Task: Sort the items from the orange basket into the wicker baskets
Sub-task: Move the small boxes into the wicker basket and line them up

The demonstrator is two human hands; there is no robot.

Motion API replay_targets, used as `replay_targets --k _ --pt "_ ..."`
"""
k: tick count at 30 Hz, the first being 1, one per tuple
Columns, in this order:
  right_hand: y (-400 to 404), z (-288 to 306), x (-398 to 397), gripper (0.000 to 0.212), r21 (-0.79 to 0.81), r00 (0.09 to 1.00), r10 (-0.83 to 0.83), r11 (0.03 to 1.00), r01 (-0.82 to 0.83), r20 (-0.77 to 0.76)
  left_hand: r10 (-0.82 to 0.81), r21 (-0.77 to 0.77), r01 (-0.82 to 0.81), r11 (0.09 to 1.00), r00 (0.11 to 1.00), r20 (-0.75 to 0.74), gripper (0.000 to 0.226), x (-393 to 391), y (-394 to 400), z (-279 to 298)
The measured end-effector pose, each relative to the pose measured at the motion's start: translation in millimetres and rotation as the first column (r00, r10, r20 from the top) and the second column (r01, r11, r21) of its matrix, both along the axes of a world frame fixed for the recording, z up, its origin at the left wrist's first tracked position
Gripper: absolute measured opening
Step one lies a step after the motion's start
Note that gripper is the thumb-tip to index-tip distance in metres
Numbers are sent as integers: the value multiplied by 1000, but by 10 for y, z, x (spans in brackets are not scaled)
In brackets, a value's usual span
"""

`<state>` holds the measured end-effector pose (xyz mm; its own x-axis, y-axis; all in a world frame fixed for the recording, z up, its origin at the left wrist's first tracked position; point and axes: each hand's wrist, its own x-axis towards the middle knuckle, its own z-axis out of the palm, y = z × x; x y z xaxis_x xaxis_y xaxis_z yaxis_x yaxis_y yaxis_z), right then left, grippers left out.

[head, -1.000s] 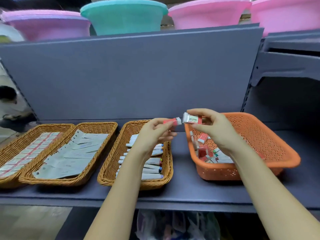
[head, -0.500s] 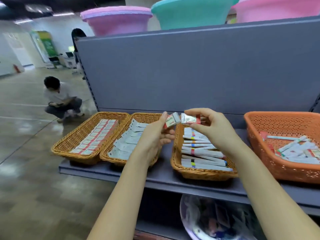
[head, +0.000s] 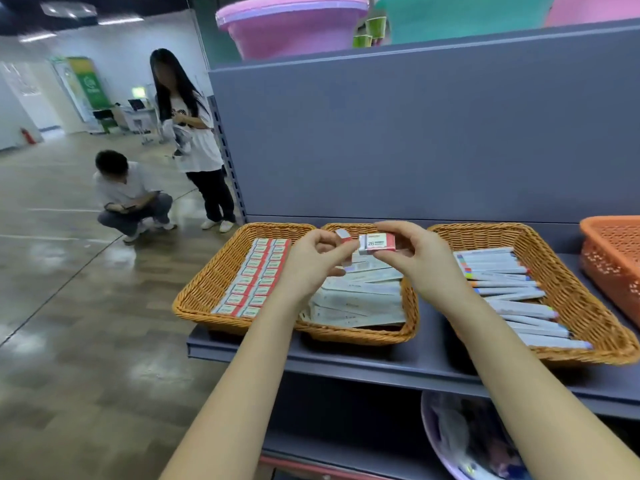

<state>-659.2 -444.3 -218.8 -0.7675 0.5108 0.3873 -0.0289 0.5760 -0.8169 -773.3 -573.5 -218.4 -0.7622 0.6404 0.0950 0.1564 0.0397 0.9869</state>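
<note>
My right hand [head: 420,263] pinches a small red and white box marked 2B [head: 376,243] above the middle wicker basket [head: 410,306]. Just left of it, my left hand [head: 317,261] pinches a second small red and white box [head: 344,236]. The left wicker basket [head: 204,289] holds neat rows of the same small boxes. Flat white packets fill the middle basket. The right wicker basket [head: 568,289] holds white markers with coloured ends. Only the corner of the orange basket [head: 613,251] shows at the right edge.
All baskets stand on a grey shelf [head: 346,362] with a tall grey back panel. Pink and teal tubs [head: 291,26] sit on top. A round tray of items [head: 464,441] lies on the lower shelf. Two people, one crouching [head: 130,195] and one standing [head: 188,133], are on the floor to the left.
My view has swung left, from the orange basket toward the left wicker baskets. Both hands travelled left with their small boxes and now hover over the middle basket.
</note>
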Motion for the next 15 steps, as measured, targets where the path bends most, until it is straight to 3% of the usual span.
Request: replay_targets --k 6,15 --pt "36 62 -520 22 94 991 38 994 -50 125 13 -253 -105 962 940 -340 28 -599 -79 101" --pt "80 -9 -1481 32 231 950 66 963 -141 305 -162 -576 -135 806 886 -434 25 -1503 -134 146"
